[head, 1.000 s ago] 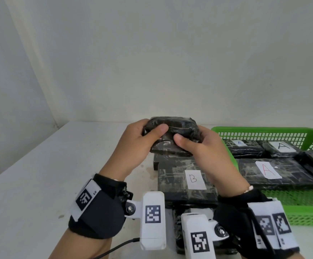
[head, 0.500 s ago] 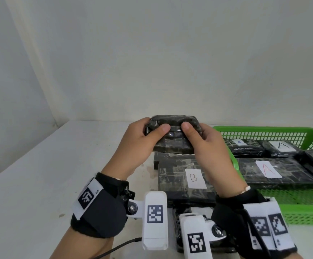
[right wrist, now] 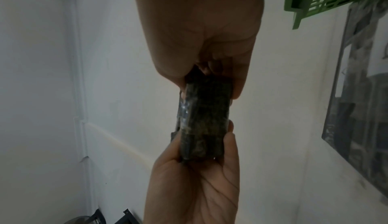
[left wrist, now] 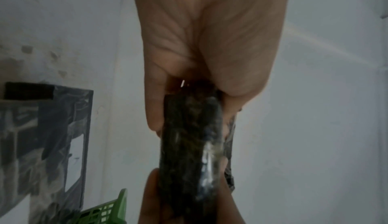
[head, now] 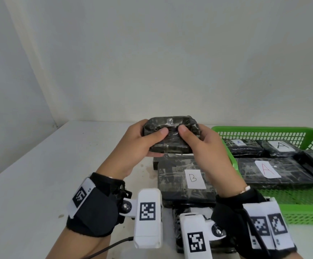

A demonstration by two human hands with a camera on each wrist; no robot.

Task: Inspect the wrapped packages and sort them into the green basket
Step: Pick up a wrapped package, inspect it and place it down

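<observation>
Package (head: 170, 135) in black wrap is gripped at both ends by left hand (head: 133, 146) and right hand (head: 209, 148), raised just left of the green basket (head: 260, 130).

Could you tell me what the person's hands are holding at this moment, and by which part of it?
Both hands hold one small black wrapped package above the table: the left hand grips its left end, the right hand its right end, thumbs on top.
</observation>
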